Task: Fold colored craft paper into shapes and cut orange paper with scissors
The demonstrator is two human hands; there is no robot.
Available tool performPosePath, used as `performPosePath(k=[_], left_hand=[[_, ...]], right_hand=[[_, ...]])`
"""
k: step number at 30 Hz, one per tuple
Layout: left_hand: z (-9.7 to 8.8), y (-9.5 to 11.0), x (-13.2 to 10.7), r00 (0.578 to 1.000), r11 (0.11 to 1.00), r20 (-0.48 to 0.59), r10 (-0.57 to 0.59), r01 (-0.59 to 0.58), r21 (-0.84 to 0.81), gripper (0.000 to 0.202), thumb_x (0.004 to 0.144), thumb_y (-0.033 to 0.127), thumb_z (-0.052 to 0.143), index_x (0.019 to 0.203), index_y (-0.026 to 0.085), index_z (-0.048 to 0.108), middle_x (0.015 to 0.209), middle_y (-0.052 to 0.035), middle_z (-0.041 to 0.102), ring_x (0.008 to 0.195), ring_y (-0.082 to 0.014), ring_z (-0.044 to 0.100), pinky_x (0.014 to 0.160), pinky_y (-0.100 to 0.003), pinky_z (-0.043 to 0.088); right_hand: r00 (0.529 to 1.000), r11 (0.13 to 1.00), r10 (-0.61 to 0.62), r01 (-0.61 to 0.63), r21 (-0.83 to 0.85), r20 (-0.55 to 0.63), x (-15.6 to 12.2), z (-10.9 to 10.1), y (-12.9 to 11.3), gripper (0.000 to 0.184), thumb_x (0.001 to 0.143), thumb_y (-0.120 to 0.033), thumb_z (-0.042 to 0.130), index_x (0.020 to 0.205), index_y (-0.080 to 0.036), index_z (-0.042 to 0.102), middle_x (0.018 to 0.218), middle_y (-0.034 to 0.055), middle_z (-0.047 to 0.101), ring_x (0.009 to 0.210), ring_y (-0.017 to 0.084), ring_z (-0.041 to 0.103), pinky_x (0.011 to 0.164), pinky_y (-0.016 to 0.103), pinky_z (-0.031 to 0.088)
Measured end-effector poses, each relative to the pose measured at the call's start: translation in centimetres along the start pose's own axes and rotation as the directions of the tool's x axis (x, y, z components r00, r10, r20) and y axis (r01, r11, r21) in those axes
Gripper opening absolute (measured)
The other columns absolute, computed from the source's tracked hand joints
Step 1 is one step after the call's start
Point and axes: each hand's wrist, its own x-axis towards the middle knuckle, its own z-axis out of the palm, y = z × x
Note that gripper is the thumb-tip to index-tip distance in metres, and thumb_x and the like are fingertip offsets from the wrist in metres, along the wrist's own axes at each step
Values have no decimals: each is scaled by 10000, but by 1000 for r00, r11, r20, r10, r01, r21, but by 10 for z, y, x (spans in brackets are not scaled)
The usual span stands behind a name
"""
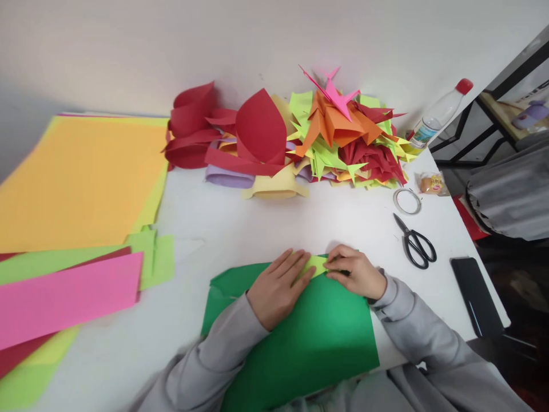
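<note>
A small piece of yellow-green paper (317, 265) lies on a large green sheet (326, 332) in front of me. My left hand (278, 286) rests flat over the left part of this paper, fingers stretched out and pressing it down. At its right end, my right hand (354, 270) pinches the paper between thumb and fingers. The part of the paper beneath my left hand is hidden.
Colored sheets (94, 183) and a pink strip (72, 294) lie at the left. Folded paper shapes (343, 137) are heaped by the wall. To the right are scissors (414, 243), a tape roll (407, 201), a wrapped snack (431, 183), a bottle (437, 117) and a phone (477, 296).
</note>
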Motion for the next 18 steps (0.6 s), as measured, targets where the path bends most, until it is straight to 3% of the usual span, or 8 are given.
performPosePath(k=[5,13,18], left_hand=[[-2,2,0,997,994,25,70,-72,78,328,908,71,440,1178,108,624,1242,-195,645,1268,-297,524,1049,-496,456],[0,4,5,999,993,-11,-50,49,-106,265,892,125,508,1107,143,662,1291,-182,616,1275,-298,516,1046,-504,461],[-3,1,5,999,997,-29,-17,15,-81,266,889,113,513,1103,157,665,1226,-164,660,1214,-281,567,1045,-501,459]], right_hand=[[1000,1000,-9,9,-6,-23,1,0,-1,98,835,-139,649,910,-158,709,920,76,624,860,169,626,772,298,557],[1000,999,-20,20,-34,-12,0,1,1,91,836,-140,635,901,-170,691,929,75,628,879,173,624,788,304,550],[1000,999,-12,12,-33,-8,0,0,-1,148,839,-134,619,967,-179,677,961,75,603,894,175,609,799,306,545]])
